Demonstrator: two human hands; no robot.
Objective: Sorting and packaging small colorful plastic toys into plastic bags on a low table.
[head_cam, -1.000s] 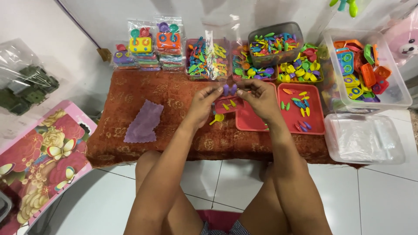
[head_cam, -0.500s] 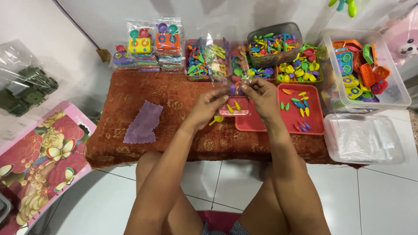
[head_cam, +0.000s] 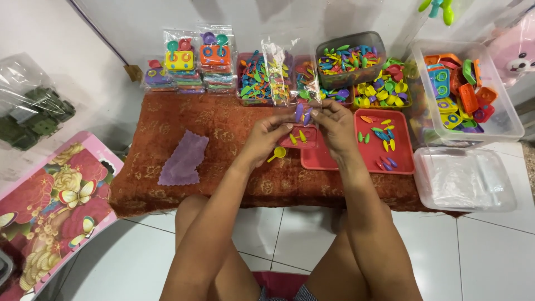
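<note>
Between the two hands, above the middle of the rust-coloured cloth (head_cam: 223, 134), hangs a narrow clear plastic bag (head_cam: 304, 114) with small coloured plastic pieces showing through it, purple ones near the top and yellow ones lower down. Its long axis runs roughly up and down in the view, from the pinched top edge towards the person, and its lower end lies over a small red tray (head_cam: 298, 144). The left hand (head_cam: 267, 136) pinches the bag's left edge near the top, fingers closed on the film. The right hand (head_cam: 334, 128) does the same on the right edge, thumb and forefinger pressed together on the plastic. Both hands are equally near; the bag sits directly between them, at the fingertips rather than in the palms.

Just below the left hand a small yellow scoop (head_cam: 277, 153) lies on the cloth, apart from the bag. To the right of the right hand is a larger red tray (head_cam: 404, 161) holding scattered yellow, green, orange, red and blue pieces. A purple cloth (head_cam: 184, 159) lies well to the left. Along the far edge stand filled packets (head_cam: 214, 61) and tubs of mixed pieces (head_cam: 348, 58), with clear plastic bins (head_cam: 501, 125) at the right.
</note>
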